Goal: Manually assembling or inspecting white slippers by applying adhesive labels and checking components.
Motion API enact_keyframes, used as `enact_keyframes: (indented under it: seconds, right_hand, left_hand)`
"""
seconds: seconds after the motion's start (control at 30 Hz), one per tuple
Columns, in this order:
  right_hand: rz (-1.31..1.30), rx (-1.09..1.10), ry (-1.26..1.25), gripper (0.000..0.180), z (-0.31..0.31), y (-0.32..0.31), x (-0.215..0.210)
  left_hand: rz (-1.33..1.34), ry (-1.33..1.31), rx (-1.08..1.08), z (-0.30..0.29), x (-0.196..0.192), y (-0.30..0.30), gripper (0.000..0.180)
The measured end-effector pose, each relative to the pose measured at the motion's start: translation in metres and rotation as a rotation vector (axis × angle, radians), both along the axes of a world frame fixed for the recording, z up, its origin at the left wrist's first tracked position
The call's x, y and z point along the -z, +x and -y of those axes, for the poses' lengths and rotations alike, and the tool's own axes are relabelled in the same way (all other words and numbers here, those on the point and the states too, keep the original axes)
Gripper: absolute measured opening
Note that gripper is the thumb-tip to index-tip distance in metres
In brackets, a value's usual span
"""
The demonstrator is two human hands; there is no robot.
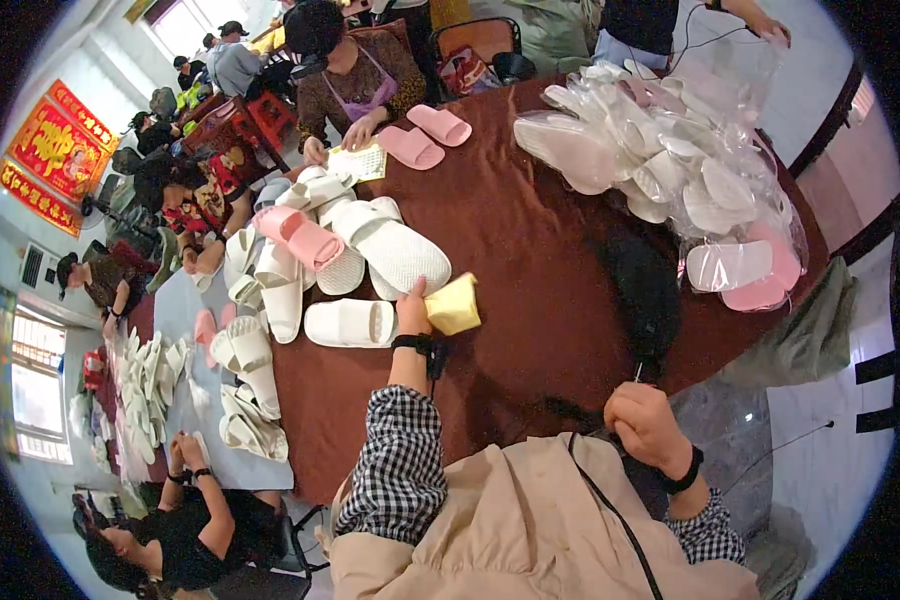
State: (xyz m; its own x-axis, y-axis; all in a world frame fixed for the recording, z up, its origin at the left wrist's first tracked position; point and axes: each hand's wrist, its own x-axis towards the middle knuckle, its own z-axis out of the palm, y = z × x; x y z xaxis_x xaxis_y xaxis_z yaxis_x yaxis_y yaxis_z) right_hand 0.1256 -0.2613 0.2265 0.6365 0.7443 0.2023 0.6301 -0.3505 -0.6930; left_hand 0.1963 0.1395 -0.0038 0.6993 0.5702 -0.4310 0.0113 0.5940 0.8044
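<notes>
My left hand (412, 315) is closed, with a folded yellow cloth (456, 306) sticking out on its right side. Its fingers reach the edge of a large white slipper (402, 248) on the pile. Just left of the hand lies another white slipper (348, 324). My right hand (650, 422) is a fist near the table's front edge. A thin, shiny metal tip pokes up out of it; the rest of that tool is hidden. Beyond the fist lies a black cloth-like thing (642, 300). A pink slipper (300, 238) tops the white pile.
A brown cloth covers the table (500, 180). Bagged white slippers (660, 150) heap at the far right, near a pink slipper in clear plastic (765, 275). Across the table a person handles a patterned sheet (358, 163) beside two pink slippers (412, 147). Other people work at the left.
</notes>
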Motion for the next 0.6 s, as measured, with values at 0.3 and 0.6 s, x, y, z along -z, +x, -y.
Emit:
enact_keyframes:
  seconds: [0.3, 0.6]
  right_hand:
    - [-0.115, 0.078, 0.057, 0.007, 0.001, -0.006, 0.029]
    - [-0.338, 0.026, -0.010, 0.010, -0.031, 0.023, 0.057]
  left_hand:
    - [-0.029, 0.277, 0.270, 0.023, -0.017, -0.066, 0.037]
    - [-0.326, 0.207, 0.739, 0.016, -0.030, -0.183, 0.033]
